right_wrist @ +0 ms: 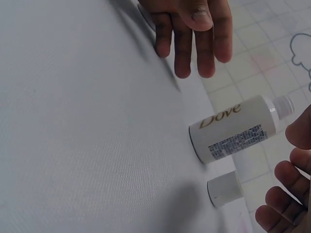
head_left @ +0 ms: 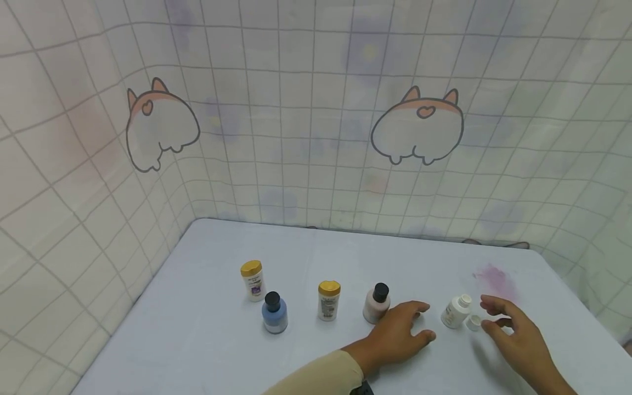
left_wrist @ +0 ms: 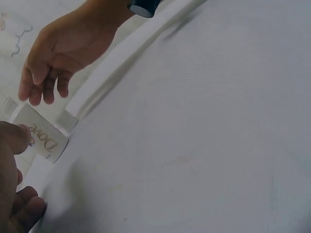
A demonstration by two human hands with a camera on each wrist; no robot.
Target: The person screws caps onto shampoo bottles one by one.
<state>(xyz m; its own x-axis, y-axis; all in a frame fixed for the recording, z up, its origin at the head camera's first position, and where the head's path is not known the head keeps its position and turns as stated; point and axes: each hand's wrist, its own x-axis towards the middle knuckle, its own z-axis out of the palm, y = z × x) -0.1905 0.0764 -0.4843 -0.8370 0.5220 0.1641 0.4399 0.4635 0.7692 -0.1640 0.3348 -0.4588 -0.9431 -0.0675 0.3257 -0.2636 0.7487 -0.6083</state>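
A small white Dove bottle (head_left: pixel 455 312) stands upright on the table with its narrow neck bare. Beside its base, on the right, sits a white cap (head_left: pixel 473 322), also visible as a short cylinder (right_wrist: pixel 225 189) in the right wrist view. My left hand (head_left: pixel 399 336) is left of the bottle, thumb and fingers spread apart and holding nothing. On the other side my right hand (head_left: pixel 517 336) hovers by the cap, its fingers loosely bent with a gap to the thumb. Both hands flank the bottle (left_wrist: pixel 44 136) in the left wrist view.
Just behind my left wrist stands a pale pink bottle (head_left: pixel 377 305) with a black cap. Farther left are a yellow-capped bottle (head_left: pixel 328 302), a blue bottle (head_left: pixel 274 315) and another yellow-capped bottle (head_left: pixel 254 282). A pink stain (head_left: pixel 495 281) marks the white table (head_left: pixel 197 329); a grid-patterned curtain (head_left: pixel 296 137) hangs behind.
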